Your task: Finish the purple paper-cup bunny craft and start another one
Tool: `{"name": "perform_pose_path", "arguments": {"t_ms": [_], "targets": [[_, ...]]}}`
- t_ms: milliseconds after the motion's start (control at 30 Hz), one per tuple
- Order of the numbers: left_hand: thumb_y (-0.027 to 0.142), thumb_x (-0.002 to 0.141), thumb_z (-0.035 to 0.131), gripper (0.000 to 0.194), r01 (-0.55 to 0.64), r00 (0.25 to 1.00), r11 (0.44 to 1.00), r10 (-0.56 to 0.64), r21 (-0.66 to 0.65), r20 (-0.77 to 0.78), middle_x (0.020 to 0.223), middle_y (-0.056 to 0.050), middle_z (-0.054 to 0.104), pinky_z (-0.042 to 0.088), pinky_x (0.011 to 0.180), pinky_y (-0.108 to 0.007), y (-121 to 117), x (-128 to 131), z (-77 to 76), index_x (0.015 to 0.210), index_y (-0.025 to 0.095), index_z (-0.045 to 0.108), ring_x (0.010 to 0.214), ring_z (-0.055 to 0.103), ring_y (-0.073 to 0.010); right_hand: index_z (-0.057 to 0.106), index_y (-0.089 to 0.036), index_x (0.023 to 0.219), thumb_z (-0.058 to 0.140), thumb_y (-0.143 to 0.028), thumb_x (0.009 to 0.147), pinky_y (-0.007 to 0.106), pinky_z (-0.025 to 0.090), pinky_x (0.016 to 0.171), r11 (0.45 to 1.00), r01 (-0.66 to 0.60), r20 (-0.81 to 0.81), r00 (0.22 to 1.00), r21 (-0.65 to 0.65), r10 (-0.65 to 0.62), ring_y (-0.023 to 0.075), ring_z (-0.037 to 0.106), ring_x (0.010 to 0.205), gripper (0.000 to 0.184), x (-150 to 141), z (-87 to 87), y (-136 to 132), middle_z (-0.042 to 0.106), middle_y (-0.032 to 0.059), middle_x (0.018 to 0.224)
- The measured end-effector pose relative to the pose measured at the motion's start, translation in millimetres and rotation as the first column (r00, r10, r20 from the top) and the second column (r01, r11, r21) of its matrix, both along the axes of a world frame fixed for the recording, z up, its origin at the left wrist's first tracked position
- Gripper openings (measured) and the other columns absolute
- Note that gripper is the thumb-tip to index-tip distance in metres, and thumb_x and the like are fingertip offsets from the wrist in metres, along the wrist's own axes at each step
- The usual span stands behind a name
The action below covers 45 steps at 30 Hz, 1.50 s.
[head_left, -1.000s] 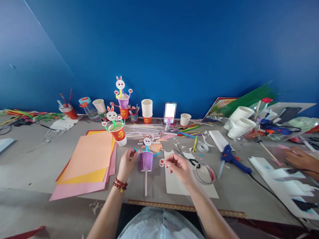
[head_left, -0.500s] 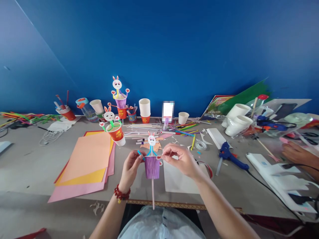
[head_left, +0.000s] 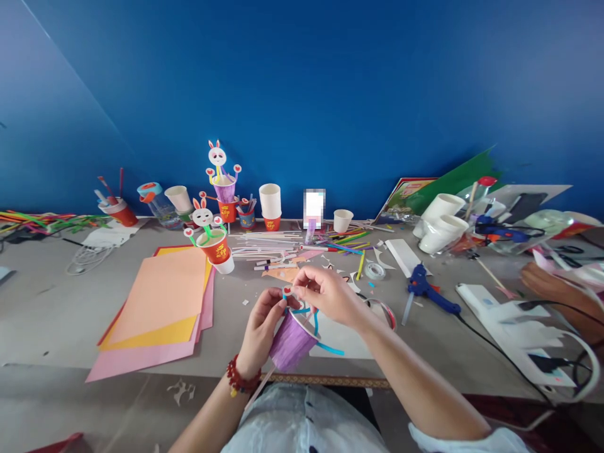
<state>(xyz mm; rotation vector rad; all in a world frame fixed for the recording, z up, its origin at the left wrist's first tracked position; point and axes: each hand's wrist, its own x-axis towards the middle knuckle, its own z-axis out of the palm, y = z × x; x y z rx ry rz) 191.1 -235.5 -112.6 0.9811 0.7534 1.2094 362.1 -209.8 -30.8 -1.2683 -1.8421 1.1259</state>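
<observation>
A purple-coloured paper cup [head_left: 293, 345] is tilted in front of me, its mouth turned to the upper right. A pale stick [head_left: 258, 389] runs out from its base toward my clothes. Blue pipe cleaners [head_left: 331, 348] bend out of the cup; one reaches right. My left hand [head_left: 265, 322] is closed, pinching the upright end of a blue pipe cleaner beside the rim. At that same end, my right hand [head_left: 330, 298] pinches a small white paper disc with a red heart [head_left: 287, 291]. The rabbit head is mostly hidden behind my right hand.
Two finished-looking rabbit cups [head_left: 217, 250] [head_left: 224, 189] stand at the left back. Coloured paper sheets [head_left: 155, 296] lie left. A blue glue gun [head_left: 427, 289], a power strip [head_left: 514, 340] and another person's hand [head_left: 547, 283] are at right. Tape [head_left: 375, 271] lies beyond my hands.
The purple cup has gone from upright to tilted, its base swinging toward the lower left. My right hand has moved left with the heart disc, up to the pipe cleaner end at my left hand.
</observation>
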Motion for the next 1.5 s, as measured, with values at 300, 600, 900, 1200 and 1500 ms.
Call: {"name": "perform_pose_path", "arguments": {"t_ms": [300,600,900,1200,1500], "targets": [[0.031,0.094,0.06,0.012,0.048,0.998,0.997,-0.045,-0.052,0.048,0.094,-0.004,0.07,0.046,0.085,-0.026,-2,2,5.0,0.096,0.019,0.062,0.089,0.063,-0.0156,0.062,-0.021,0.078,0.063,-0.017,0.09,0.027,0.043,0.074,0.928,-0.062,0.242,0.97,0.368,-0.031,0.0167,0.061,0.085,0.013,3,15.7,4,0.068,-0.0001,0.084],[0.031,0.089,0.066,0.013,0.039,0.994,0.995,-0.029,-0.096,0.105,0.088,-0.003,0.068,0.048,0.079,-0.024,-5,2,12.1,0.092,0.018,0.065,0.08,0.061,-0.0133,0.058,-0.02,0.071,0.066,-0.01,0.086,0.033,0.044,0.083,0.883,-0.218,0.331,0.941,0.416,0.076,0.0198,0.06,0.087,0.02,0,22.0,18,0.07,0.002,0.081],[0.03,0.09,0.066,0.012,0.062,0.988,0.992,-0.047,-0.107,0.144,0.088,-0.003,0.068,0.048,0.08,-0.023,-7,1,12.7,0.091,0.018,0.065,0.082,0.061,-0.013,0.059,-0.02,0.072,0.068,-0.011,0.086,0.031,0.045,0.082,0.893,-0.205,0.342,0.938,0.401,0.062,0.0194,0.06,0.087,0.019,0,20.6,18,0.07,0.0017,0.082],[0.032,0.089,0.067,0.014,0.057,0.989,0.992,-0.041,-0.115,0.14,0.085,-0.001,0.067,0.048,0.078,-0.023,-7,2,13.9,0.089,0.019,0.064,0.077,0.06,-0.0121,0.06,-0.02,0.073,0.067,-0.013,0.084,0.035,0.045,0.086,0.877,-0.152,0.356,0.934,0.456,-0.023,0.0219,0.061,0.091,0.015,-3,16.2,14,0.07,0.0035,0.083],[0.031,0.09,0.065,0.012,0.058,0.99,0.993,-0.044,-0.098,0.135,0.091,-0.003,0.068,0.048,0.081,-0.024,-6,3,11.6,0.093,0.019,0.063,0.084,0.062,-0.0143,0.058,-0.021,0.074,0.067,-0.013,0.084,0.037,0.044,0.089,0.859,-0.14,0.365,0.929,0.492,-0.058,0.0236,0.062,0.095,0.016,-5,14.8,11,0.07,0.004,0.084]]}}
